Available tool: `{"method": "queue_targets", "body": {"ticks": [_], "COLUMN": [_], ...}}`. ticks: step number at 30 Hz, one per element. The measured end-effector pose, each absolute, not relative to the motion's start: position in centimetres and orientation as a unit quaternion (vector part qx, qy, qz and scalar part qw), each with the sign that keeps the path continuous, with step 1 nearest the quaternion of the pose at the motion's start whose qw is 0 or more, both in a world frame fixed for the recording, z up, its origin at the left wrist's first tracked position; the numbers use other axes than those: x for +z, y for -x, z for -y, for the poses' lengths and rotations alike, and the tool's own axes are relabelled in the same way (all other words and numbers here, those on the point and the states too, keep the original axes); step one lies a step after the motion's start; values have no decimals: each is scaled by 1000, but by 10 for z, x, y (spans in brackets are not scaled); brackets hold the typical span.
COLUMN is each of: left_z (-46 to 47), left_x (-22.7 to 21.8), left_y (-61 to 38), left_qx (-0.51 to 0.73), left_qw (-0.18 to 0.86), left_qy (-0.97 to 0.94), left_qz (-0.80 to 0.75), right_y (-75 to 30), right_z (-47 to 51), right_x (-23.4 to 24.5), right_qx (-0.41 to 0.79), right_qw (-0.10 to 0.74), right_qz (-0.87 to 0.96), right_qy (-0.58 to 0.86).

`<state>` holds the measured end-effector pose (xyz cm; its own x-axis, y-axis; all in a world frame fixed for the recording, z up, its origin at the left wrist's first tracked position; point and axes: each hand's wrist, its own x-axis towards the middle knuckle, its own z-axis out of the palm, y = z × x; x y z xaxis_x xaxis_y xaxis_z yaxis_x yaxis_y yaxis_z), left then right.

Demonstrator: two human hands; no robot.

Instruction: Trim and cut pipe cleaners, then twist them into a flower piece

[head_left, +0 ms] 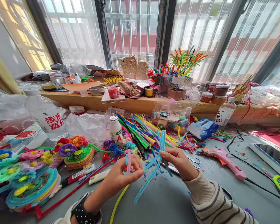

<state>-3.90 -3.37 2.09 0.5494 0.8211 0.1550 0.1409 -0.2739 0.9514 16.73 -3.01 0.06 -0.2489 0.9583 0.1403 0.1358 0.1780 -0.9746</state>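
My right hand (178, 161) pinches a bundle of light blue pipe cleaners (162, 141) where they cross. Their upper ends stand upright, and one loose end slants down to the left. My left hand (128, 171) is closed, its thumb and index fingertips pressed together at the end of another of these blue strands. A short pink fuzzy piece with some blue (129, 161) shows at the curled fingers of that hand; whether it is gripped there is unclear. Beneath the hands, small blue scraps lie on the grey table (163, 202).
A pink glue gun (228, 161) with a black cord and scissors (196, 162) lie to the right. Loose pipe cleaners (140, 133) spread behind the hands, beside a white bottle (115, 127). Fuzzy flower pieces (32, 186) and a water bottle (46, 116) stand left.
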Motion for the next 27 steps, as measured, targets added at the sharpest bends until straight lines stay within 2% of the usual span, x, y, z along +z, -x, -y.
{"method": "queue_targets", "body": {"ticks": [12,16,22,27], "left_z": [36,36,31,30], "left_x": [12,8,15,22], "left_y": [34,35,39,37], "left_qx": [403,386,297,310], "left_qw": [321,281,358,471], "left_qy": [-729,-752,-769,-694], "left_qz": [-450,-455,-438,-449], "right_y": [-162,-162,-171,-160], "right_z": [28,28,26,35], "right_x": [-4,-4,-3,2], "right_qx": [439,414,434,473], "right_qw": [463,476,419,328], "right_qz": [621,621,670,720], "right_qy": [455,465,433,389]}}
